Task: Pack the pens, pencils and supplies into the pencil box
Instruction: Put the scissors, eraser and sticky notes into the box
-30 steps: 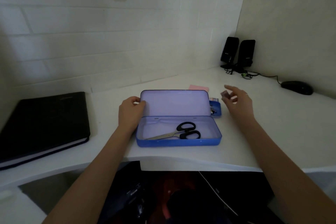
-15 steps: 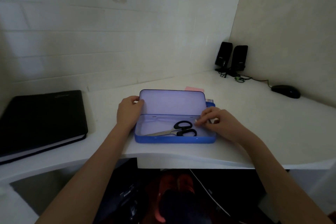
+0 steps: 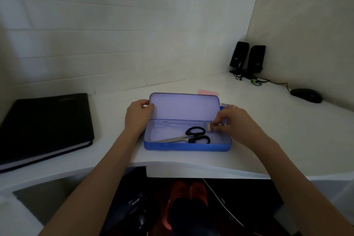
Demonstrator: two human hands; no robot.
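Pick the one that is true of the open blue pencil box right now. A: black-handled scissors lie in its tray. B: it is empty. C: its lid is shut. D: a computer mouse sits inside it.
A: black-handled scissors lie flat in the tray of the pencil box, whose lid stands open, steadied by the left hand.

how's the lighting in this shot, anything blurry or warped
Head view: dim overall, with a cool cast; the black binder loses nearly all detail. The open pencil box lid is the brightest area. Wide-angle bend curves the desk edge. The small item pinched by the right hand is too soft to identify; the scissors read clearly.
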